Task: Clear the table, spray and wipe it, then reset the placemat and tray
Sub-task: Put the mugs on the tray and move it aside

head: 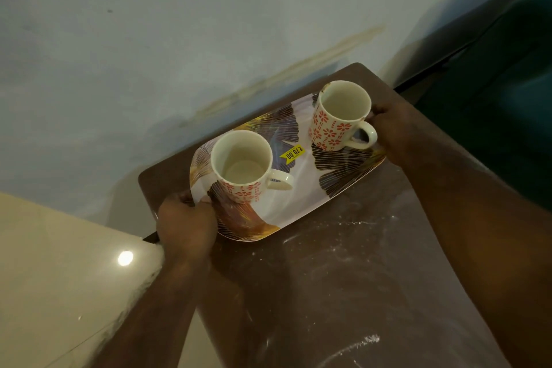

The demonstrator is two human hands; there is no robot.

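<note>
the tray (298, 203) lies on the brown table (373, 278) at its far end, close to the wall, with its long axis running from near-left to far-right across the view; the hands sit at the two short ends of that axis, one each, so neither arm has to cross over. the left hand (186, 225) is closed around the near-left end, fingers curled over the rim and thumb side wrapped at the edge; the right hand (394, 131) is closed on the far-right end, fingers tucked at the rim just behind the mug handle, though how far they reach under the tray is hidden. the left hand is the nearer one to the body, the right arm stretched further out.

two mugs stand upright on the tray; the near mug (242, 170) sits toward the left end, the far mug (340, 116) toward the right end, both look empty, handles pointing to the right. a yellow price sticker (294, 153) lies between them.

the table shows white dusty smears (358, 340) on the near part, not yet wiped; no placemat is visible. judging by the grip, the tray is about to be lifted or set; keeping both ends level matters, since the mugs stand loose.
</note>
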